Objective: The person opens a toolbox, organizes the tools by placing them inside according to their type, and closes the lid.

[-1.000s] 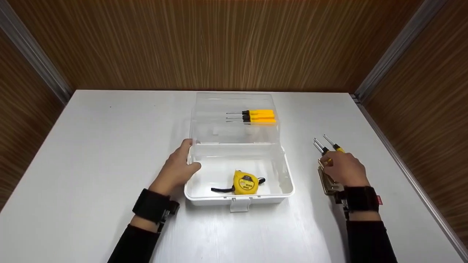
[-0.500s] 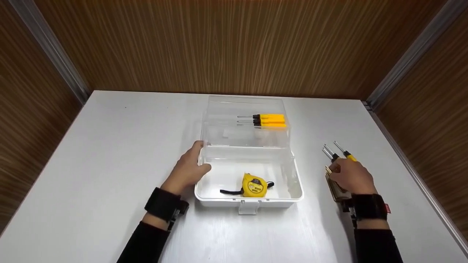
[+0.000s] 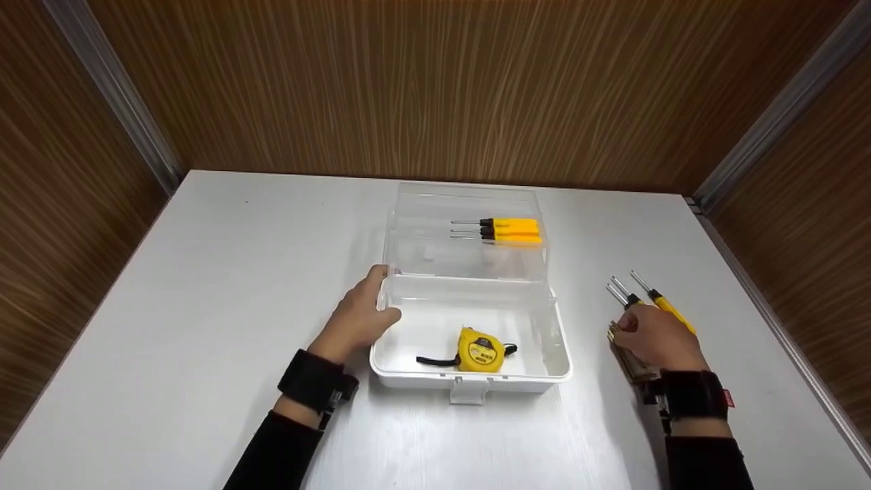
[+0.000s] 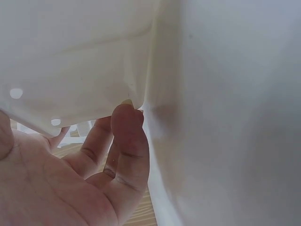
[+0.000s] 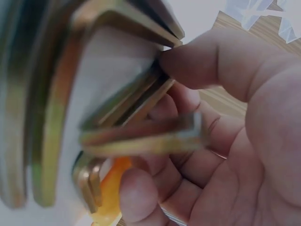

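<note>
A white toolbox with a clear lid folded back stands mid-table. My left hand holds its left wall, thumb over the rim and fingers along the outside; in the left wrist view a bent fingertip touches the box. A yellow tape measure lies in the base. Three yellow screwdrivers lie in the clear lid. To the right of the box my right hand grips a bundle of brass hex keys on the table. In the right wrist view the thumb pinches the hex keys against curled fingers.
Two or three loose screwdrivers lie on the table just beyond my right hand, tips pointing away. The white table is boxed in by wooden walls at the back and both sides, with a metal rail along its right edge.
My right hand has drawn back off the loose screwdrivers and closed on the hex keys, so a yellow handle now shows. The left hand has stayed on the box.
</note>
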